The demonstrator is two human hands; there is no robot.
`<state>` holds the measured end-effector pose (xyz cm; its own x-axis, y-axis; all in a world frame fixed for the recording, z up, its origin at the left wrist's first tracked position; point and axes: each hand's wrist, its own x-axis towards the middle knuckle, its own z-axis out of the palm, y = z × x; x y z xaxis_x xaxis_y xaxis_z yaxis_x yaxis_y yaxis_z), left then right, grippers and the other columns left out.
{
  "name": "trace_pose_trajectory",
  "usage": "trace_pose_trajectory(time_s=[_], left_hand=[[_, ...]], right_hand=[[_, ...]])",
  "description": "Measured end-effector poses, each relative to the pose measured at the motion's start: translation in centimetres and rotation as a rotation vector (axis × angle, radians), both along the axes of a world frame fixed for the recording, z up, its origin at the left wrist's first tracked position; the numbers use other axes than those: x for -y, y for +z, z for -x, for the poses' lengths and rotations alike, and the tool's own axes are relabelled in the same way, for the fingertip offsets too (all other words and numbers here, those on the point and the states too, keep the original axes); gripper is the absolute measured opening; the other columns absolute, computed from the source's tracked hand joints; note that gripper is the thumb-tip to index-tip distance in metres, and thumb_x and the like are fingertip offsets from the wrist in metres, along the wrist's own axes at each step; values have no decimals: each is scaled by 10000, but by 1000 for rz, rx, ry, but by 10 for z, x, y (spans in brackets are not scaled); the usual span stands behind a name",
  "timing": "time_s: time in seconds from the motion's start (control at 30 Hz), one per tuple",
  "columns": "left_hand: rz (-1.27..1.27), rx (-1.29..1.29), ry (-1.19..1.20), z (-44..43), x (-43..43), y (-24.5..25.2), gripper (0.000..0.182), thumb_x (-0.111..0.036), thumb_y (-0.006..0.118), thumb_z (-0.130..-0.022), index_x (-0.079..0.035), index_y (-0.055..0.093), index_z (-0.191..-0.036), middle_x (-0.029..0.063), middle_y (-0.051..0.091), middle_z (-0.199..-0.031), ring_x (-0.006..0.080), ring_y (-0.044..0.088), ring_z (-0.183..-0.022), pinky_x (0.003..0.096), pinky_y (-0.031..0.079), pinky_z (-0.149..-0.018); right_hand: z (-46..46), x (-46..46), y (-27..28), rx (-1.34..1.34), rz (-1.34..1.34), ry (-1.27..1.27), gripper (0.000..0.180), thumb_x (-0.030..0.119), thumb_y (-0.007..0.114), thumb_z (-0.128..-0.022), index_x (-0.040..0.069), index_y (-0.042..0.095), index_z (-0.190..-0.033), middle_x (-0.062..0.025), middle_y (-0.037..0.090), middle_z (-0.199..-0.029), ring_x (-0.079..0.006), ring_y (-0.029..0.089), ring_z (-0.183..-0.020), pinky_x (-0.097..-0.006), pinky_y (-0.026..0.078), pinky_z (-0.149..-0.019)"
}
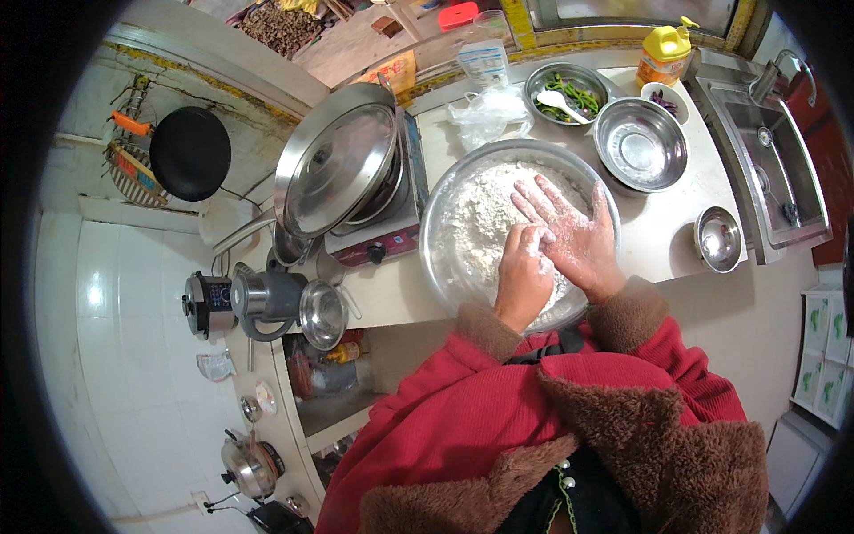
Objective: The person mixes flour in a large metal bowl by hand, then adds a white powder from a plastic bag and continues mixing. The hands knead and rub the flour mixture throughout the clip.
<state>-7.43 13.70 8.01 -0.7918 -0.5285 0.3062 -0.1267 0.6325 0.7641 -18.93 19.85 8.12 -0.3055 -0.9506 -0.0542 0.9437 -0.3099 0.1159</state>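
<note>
A large metal basin (437,263) holds loose, crumbly white flour (477,207). Over it, my right hand (577,237) is held palm up with its fingers spread, dusted and smeared with flour. My left hand (525,277) has its fingers curled in and touches the little-finger side of the right palm. White flour coats its thumb and knuckles. The right little finger is hidden at the left hand, and the inside of the left fist cannot be seen.
Left of the basin is a gas stove (377,250) bearing a lidded wok (340,160). Behind are a plastic bag (490,120) and a bowl of green vegetables (577,90) with a white spoon (560,103). To the right are a steel bowl (640,143), a small bowl (718,239) and a sink (767,167).
</note>
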Motion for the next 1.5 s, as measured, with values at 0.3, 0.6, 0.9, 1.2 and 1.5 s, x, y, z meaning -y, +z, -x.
trace_pose_trajectory(time_s=[0.3,0.6,0.9,1.2,1.5], left_hand=[[-81,-152,163,-7,25,-8,502,88,555,-714,8,519,-1208,178,508,-1165,345,525,-1095,379,444,-942],[-65,-69,65,-7,11,-3,242,78,606,-761,-29,613,-978,116,571,-1095,216,577,-971,311,475,-843],[-807,-316,60,9,17,12,458,34,617,-872,29,457,-1301,60,605,-1039,82,569,-865,217,475,-773],[-1094,-451,89,-2,24,30,405,-126,576,-952,25,484,-1316,79,602,-1177,110,574,-987,252,475,-828],[-914,-417,-4,-12,26,39,276,-63,586,-935,29,542,-1191,51,627,-1048,97,566,-926,235,457,-750]], right_hand=[[-4,0,8,31,15,-17,808,670,266,-926,96,204,-1492,-218,233,-1524,-342,250,-1409,-484,196,-1137],[-3,1,11,-156,19,-86,806,672,210,-933,114,139,-1511,-204,242,-1527,-327,249,-1412,-468,190,-1133],[-24,8,13,-929,-182,-235,796,673,155,-935,193,-104,-1514,-188,211,-1541,-298,225,-1419,-439,220,-1128],[-31,-4,9,-2097,-408,-540,1042,769,328,-826,33,33,-1503,-219,275,-1498,-400,144,-1427,-585,-19,-1117],[-24,-15,10,-2561,-475,-778,748,627,443,-869,123,390,-1419,-104,499,-1375,-337,277,-1402,-546,25,-1147]])
